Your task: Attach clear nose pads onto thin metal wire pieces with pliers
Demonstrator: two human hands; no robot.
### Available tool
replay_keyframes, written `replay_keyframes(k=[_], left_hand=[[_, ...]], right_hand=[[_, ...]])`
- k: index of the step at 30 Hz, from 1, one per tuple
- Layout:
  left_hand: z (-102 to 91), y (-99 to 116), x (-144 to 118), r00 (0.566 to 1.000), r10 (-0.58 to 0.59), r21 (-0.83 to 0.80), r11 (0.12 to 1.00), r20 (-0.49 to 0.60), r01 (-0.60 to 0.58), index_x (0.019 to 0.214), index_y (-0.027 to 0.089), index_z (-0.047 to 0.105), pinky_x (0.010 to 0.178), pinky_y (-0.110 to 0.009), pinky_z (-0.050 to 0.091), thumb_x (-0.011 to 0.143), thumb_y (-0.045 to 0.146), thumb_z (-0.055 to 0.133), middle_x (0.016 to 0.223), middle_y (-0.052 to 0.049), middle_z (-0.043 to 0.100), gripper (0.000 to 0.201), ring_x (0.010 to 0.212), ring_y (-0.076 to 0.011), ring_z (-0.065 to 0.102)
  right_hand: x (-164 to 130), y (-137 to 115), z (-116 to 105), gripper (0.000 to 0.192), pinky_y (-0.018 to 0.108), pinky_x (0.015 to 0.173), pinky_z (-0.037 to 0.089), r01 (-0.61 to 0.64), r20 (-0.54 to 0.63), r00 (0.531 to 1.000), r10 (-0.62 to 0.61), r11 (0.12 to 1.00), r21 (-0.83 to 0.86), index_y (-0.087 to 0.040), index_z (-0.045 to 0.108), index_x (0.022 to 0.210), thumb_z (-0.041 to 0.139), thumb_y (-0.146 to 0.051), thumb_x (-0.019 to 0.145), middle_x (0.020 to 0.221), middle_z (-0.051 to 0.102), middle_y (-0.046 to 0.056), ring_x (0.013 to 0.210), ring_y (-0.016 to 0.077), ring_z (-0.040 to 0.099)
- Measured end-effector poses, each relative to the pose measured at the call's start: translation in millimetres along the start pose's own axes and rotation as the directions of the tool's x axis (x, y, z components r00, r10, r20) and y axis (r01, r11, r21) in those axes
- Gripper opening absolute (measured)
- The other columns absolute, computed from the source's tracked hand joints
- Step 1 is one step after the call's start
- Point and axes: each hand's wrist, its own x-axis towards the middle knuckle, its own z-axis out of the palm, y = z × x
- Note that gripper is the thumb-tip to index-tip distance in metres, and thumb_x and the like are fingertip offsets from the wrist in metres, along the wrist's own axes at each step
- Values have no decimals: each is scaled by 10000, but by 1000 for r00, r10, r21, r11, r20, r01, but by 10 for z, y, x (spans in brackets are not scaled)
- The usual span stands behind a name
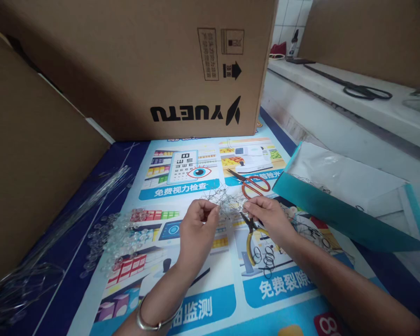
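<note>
My left hand (200, 226) is pinched closed at the near edge of a tangle of thin wires with clear bits (224, 198). Across from it, my right hand (268, 215) pinches at the right side of the same tangle. What exactly sits between the fingertips is too small to make out. Just below my right hand lie pliers (251, 233) with yellow handles, partly covered by that hand. Beside them are several dark rings (268, 261). Scissors with red handles (255, 185) rest just beyond my right hand.
Clear beads (121, 238) are heaped at the left, near a bundle of thin wires (91, 205). A teal box (336, 212) stands at the right. Cardboard (182, 60) walls the back and left. Large black scissors (357, 88) lie on the ledge (322, 93).
</note>
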Motion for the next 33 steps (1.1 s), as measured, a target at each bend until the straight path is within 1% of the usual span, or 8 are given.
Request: replay_keyframes(k=[7,12,16,20,24,28,33], left_hand=[[-7,33,-3,1000,5,34,999,15,-5,839,190,543,571,-193,403,792,305,577,731,15,579,128,642,-100,514],[-4,25,-3,1000,8,42,999,15,-9,832,192,539,568,-191,400,791,299,579,724,20,573,122,633,-95,507],[0,16,-3,1000,-2,36,999,25,1,841,187,541,564,-193,398,792,314,578,719,16,576,141,634,-97,512],[2,-5,9,1000,8,21,1000,11,-8,841,181,539,561,-196,395,790,318,581,714,12,575,152,627,-98,514],[-4,-34,26,1000,26,20,999,-2,-26,839,185,542,560,-199,391,794,313,573,712,14,574,138,617,-97,510],[-25,-34,41,999,49,61,997,-16,-48,832,196,545,575,-204,394,800,312,562,731,17,576,122,632,-100,513],[-68,9,69,997,56,136,989,-51,-49,822,208,547,565,-210,387,802,326,554,759,28,585,119,602,-95,487]], right_hand=[[0,20,7,219,225,573,352,15,-4,1000,-15,1000,-3,-162,616,762,609,-380,753,641,539,-22,599,95,442],[5,38,19,222,226,570,360,15,11,1000,-15,1000,7,-166,621,779,608,-386,752,664,533,-20,597,93,432],[11,44,25,220,226,572,361,25,-2,1000,-25,1000,12,-164,618,780,615,-381,744,677,532,-19,603,93,432],[23,36,26,218,225,576,359,20,-26,999,-20,1000,-4,-157,611,762,627,-371,726,677,536,-15,610,97,436],[25,34,24,223,223,558,343,37,-25,999,-38,999,-40,-157,607,749,618,-378,730,654,514,-20,591,93,413],[14,23,24,222,225,562,338,39,-36,999,-41,997,-60,-161,599,749,614,-382,737,658,497,-22,599,96,406],[4,5,15,219,219,536,310,10,-27,1000,-12,998,-55,-163,575,734,614,-379,741,638,470,-31,582,89,374]])
